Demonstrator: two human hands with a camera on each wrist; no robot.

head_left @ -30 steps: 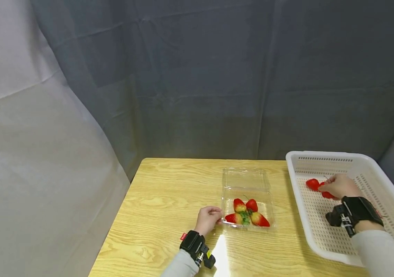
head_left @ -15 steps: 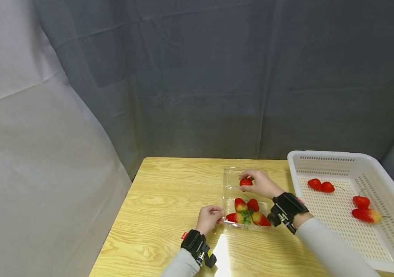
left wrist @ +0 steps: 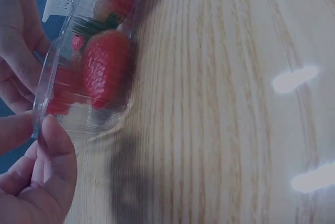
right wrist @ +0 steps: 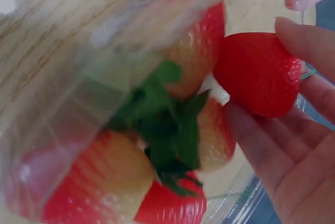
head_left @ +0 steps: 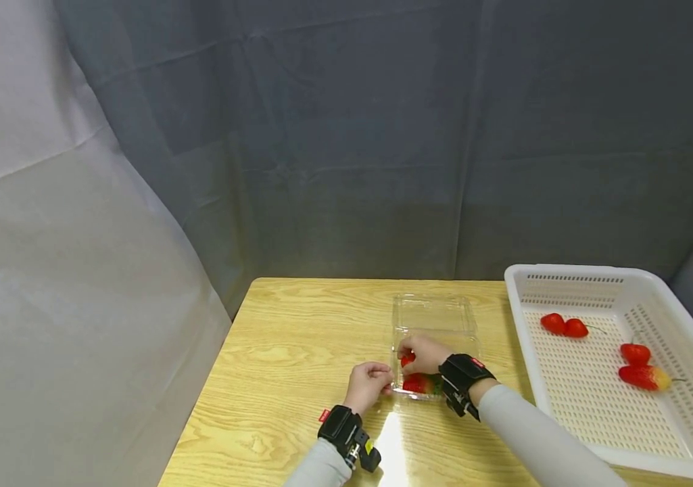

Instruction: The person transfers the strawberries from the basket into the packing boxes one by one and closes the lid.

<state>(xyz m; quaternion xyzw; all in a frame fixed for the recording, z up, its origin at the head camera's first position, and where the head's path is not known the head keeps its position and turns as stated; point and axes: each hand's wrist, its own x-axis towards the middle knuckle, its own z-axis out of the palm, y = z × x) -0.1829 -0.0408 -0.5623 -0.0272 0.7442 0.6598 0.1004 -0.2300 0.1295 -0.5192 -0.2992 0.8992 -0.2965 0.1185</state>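
Note:
A clear plastic clamshell box (head_left: pixel 437 318) stands on the table with its lid laid back, and several strawberries (left wrist: pixel 104 67) lie in its base. My left hand (head_left: pixel 367 387) pinches the box's left rim between thumb and fingers, as the left wrist view (left wrist: pixel 39 166) also shows. Inside the base my right hand (head_left: pixel 426 354) holds a red strawberry (right wrist: pixel 259 72) between thumb and fingers, at the box's left side. Green leaves (right wrist: pixel 167 119) of the other strawberries gather in the middle. In the head view my right hand hides part of the fruit.
To the right stands a white perforated basket (head_left: pixel 525 365) with a few more fruits: two red strawberries (head_left: pixel 564 327) side by side, another red one (head_left: pixel 635 354), and a long red-yellow one (head_left: pixel 644 377). Grey cloth (head_left: pixel 346 169) hangs behind the wooden table (head_left: pixel 297 325).
My right hand has taken a strawberry from the basket, carried it left over the box, and lowered it into the base. My left hand has stayed at the rim.

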